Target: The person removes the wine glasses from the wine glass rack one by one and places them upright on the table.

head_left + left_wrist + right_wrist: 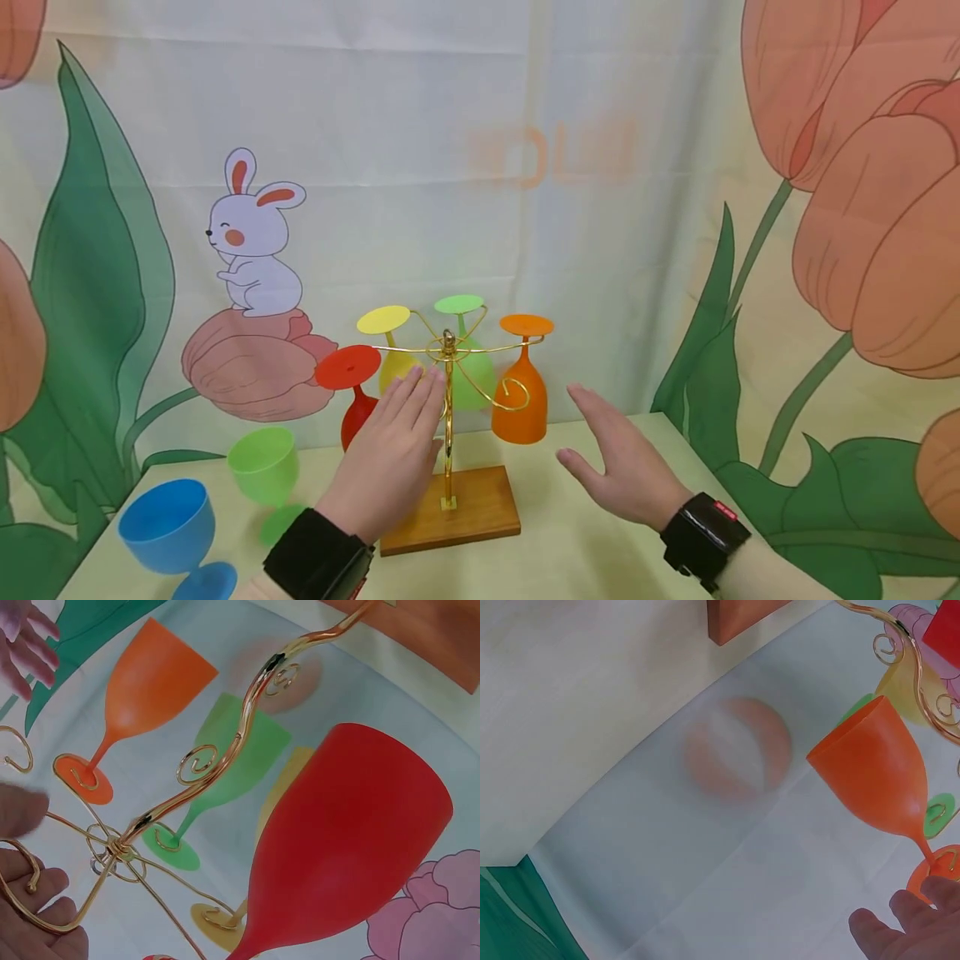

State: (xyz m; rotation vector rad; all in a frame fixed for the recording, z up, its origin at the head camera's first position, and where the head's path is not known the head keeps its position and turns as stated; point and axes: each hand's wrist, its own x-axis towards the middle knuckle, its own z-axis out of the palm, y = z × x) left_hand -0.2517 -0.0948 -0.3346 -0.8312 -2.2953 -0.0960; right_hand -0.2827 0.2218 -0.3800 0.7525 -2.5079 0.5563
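Note:
A gold wine-glass rack [448, 433] on a wooden base has goblets hanging upside down by their feet: red [352, 840], yellow [384, 320], light green [472, 379] and orange [521, 408]. My left hand [393, 454] is in front of the rack's post, fingers extended, partly covering the red goblet. In the left wrist view, a bare curled hook [71, 919] crosses in front of the left fingers; whether they touch it, I cannot tell. My right hand [626, 462] is held apart from the rack at the right, its fingers spread and holding nothing, nearest the orange goblet.
A blue goblet [168, 529] and a green goblet [264, 467] stand upright at the table's left. Another bare hook [513, 396] curls out toward the front right. Behind the pale table [600, 542] hangs a cloth printed with tulips and a rabbit [258, 242].

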